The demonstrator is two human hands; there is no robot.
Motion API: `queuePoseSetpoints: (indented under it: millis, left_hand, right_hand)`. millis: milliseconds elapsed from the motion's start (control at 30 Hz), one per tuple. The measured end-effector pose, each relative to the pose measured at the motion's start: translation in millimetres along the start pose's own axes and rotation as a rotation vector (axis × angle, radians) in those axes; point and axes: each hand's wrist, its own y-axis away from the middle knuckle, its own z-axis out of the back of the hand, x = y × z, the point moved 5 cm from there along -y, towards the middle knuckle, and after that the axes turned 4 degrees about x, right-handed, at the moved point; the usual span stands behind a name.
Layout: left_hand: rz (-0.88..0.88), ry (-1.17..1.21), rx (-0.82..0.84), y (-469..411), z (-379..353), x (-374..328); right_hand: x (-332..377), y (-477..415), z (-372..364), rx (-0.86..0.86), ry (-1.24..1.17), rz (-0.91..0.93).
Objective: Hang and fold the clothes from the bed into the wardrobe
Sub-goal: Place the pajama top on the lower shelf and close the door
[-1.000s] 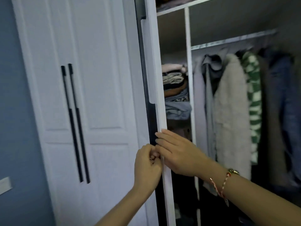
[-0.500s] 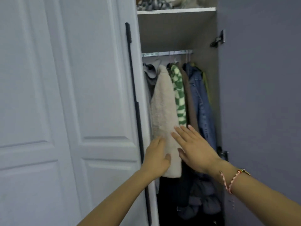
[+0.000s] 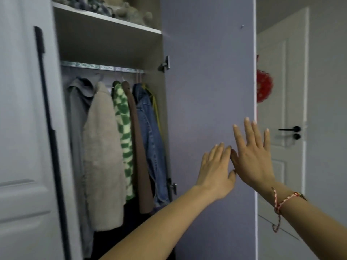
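A: You have both hands spread flat with the fingers straight, and neither one holds anything. Your left hand [image 3: 216,166] is low and right of centre. Your right hand [image 3: 253,156] is just beside it and a little higher, the thumbs nearly meeting.

B: You've set them on the inside face of the wardrobe door [image 3: 206,91]. The palms look pressed to the panel, though I can't be sure of contact. Flat palms suit a push, so I judge you're sending the door wide to keep it out of your way.

A: That fits, because your wardrobe [image 3: 105,44] at centre left is crowded. On the rail [image 3: 101,67] hang a grey coat [image 3: 78,119], a cream fleece coat [image 3: 103,147], a green checked top [image 3: 124,132], a brown garment [image 3: 139,147] and a denim jacket [image 3: 152,137], packed shoulder to shoulder.

B: The clothes from the bed aren't in view, and neither is the bed. I'd say your hanging and folding isn't begun yet and this is only clearing access.

A: You'll probably need to slide those hangers along to make room.

B: Mind the room door [image 3: 281,109] at far right, just past the panel's edge.
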Motion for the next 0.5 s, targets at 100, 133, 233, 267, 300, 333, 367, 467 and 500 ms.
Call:
queuePoseSetpoints:
  millis: [100, 133, 233, 267, 300, 333, 367, 467, 500]
  left_hand:
    - [-0.044, 0.019, -0.004, -19.7, -17.1, -22.4]
    - [-0.051, 0.024, -0.010, -27.9, -22.6, -28.2]
    - [-0.035, 0.010, -0.021, -43.9, -34.3, -35.3]
    - [-0.028, -0.006, -0.024, -47.5, -36.8, -36.8]
    - [-0.025, -0.018, -0.025, -51.5, -40.7, -39.2]
    - [-0.020, -0.028, -0.026, -54.6, -44.9, -41.8]
    - [-0.015, -0.033, -0.033, -57.8, -49.0, -44.2]
    - [0.005, -0.025, -0.055, -62.8, -57.8, -46.3]
    - [0.018, -0.018, -0.054, -63.6, -60.2, -44.1]
  right_hand:
    - [-30.5, -1.9, -1.6, 0.042, -0.302, -0.312]
    - [-38.0, -2.8, -3.2, 0.064, -0.410, -0.387]
    - [-52.9, -2.7, -17.4, 0.221, -0.652, -0.528]
    - [-57.1, -1.9, -22.5, 0.289, -0.706, -0.560]
    - [-62.2, 0.0, -26.8, 0.340, -0.728, -0.584]
    - [-67.2, 2.2, -30.5, 0.359, -0.718, -0.595]
    - [-72.8, 4.1, -33.1, 0.357, -0.687, -0.595]
    - [-78.0, 7.8, -34.9, 0.341, -0.629, -0.577]
    - [-77.6, 7.9, -34.7, 0.340, -0.625, -0.572]
